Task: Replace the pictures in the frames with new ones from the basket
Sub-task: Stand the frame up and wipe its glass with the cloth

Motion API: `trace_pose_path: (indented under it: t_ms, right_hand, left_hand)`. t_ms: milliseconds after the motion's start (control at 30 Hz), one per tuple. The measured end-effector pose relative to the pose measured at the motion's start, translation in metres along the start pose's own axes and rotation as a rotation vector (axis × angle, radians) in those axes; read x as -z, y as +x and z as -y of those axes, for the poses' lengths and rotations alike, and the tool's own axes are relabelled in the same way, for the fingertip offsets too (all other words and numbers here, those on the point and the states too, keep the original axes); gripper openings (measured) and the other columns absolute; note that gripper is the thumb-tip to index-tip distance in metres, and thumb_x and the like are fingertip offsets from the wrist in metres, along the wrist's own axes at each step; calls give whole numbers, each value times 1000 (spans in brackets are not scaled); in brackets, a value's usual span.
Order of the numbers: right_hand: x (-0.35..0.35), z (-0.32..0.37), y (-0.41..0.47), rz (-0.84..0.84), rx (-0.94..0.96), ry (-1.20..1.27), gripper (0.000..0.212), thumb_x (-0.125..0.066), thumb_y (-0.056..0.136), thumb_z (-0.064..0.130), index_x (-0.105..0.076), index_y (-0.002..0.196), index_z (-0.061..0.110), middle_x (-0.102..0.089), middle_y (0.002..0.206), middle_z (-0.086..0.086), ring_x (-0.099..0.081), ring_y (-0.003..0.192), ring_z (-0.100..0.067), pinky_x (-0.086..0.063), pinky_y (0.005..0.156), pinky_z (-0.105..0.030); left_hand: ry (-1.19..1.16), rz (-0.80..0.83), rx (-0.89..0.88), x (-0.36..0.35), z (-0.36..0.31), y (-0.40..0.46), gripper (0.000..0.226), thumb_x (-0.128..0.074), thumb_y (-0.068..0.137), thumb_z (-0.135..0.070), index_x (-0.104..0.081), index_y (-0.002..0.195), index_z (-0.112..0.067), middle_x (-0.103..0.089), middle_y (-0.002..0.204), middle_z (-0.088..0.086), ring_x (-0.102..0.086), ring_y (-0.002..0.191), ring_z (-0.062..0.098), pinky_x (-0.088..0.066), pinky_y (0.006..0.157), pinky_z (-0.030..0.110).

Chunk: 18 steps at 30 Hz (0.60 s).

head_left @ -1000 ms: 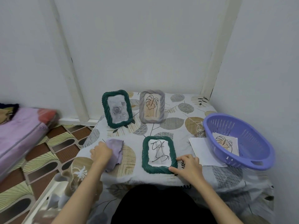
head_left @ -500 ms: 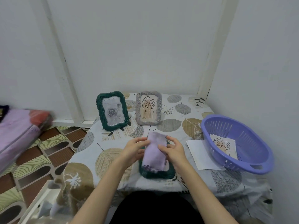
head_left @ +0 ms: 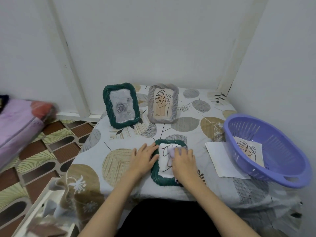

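A dark green frame (head_left: 156,176) lies flat on the table in front of me, holding a white picture with a dark line drawing. My left hand (head_left: 144,158) rests flat on its left edge, fingers spread. My right hand (head_left: 183,160) presses a lilac cloth (head_left: 171,151) onto the glass on the right side. At the back stand a green frame (head_left: 120,105) with a grey rose picture and a grey frame (head_left: 163,103) with a leaf drawing. The purple basket (head_left: 280,170) on the right holds a leaf picture (head_left: 248,149).
A white sheet (head_left: 220,159) lies partly under the basket's left side. The table wears a leaf-patterned cloth (head_left: 119,161) and stands in a corner of white walls. On the left are a patterned floor, a pink mattress (head_left: 18,124) and a white tray (head_left: 42,207) below.
My left hand brought the cloth from the table's left over the flat frame. The right hand now holds it on the glass, and the left hand has moved to the frame's left edge.
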State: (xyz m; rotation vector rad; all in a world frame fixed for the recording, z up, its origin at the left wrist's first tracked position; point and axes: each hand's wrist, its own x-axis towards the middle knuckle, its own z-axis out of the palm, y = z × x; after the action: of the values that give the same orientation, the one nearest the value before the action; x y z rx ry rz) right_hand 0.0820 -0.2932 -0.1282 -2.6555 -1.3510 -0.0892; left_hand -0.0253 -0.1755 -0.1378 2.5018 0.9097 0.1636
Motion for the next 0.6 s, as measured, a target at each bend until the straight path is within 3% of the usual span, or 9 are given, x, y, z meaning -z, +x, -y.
trace_pose_path:
  t_ms: [100,233,300,400,467,533,600]
  right_hand:
    - [-5,9,23,-27,24,59,40,-43,87,10,-42,125,0,-49,127,-21,-42,112,-35,-35,93,-41]
    - [-8,12,24,2,257,151,39,-41,89,12,-45,128,8,-52,130,-9,-46,110,-32,-38,94,-40]
    - [-8,3,10,-49,348,145,37,-48,83,10,-55,119,9,-61,118,-7,-53,93,-30,-47,84,-40]
    - [-8,-13,-1,-86,287,-11,41,-62,58,11,-64,99,12,-68,92,-5,-55,70,-24,-49,61,-32]
    - [-5,-15,6,-53,193,-53,42,-64,62,5,-61,104,9,-65,97,-10,-54,81,-28,-47,68,-35]
    - [-4,-8,22,-24,149,44,37,-52,82,8,-51,119,6,-57,114,-14,-46,101,-33,-39,84,-39]
    - [-6,1,32,-28,116,104,38,-42,90,12,-44,128,9,-51,124,-12,-39,109,-31,-32,92,-37]
  left_hand:
    - [25,11,-16,3,5,2,48,-30,96,-45,-23,143,-36,-28,151,-14,-15,144,13,-1,116,50]
    - [20,-35,-11,0,5,0,43,-22,99,-37,-24,142,-36,-27,151,-18,-15,143,10,1,117,48]
    - [43,-45,-11,-1,6,0,42,-22,100,-35,-25,141,-37,-27,150,-20,-15,143,9,3,116,49]
    - [30,-30,-11,0,9,1,41,-24,99,-36,-27,140,-39,-28,149,-22,-14,144,9,4,116,50]
    - [11,-25,-10,0,10,2,40,-26,98,-38,-29,139,-40,-29,149,-23,-14,143,9,4,116,50]
    - [-5,-21,-4,1,10,3,40,-28,98,-39,-30,138,-40,-29,148,-23,-15,143,9,3,116,51]
    - [-8,-17,0,2,9,3,41,-29,98,-39,-31,138,-40,-29,148,-23,-15,143,9,2,116,51]
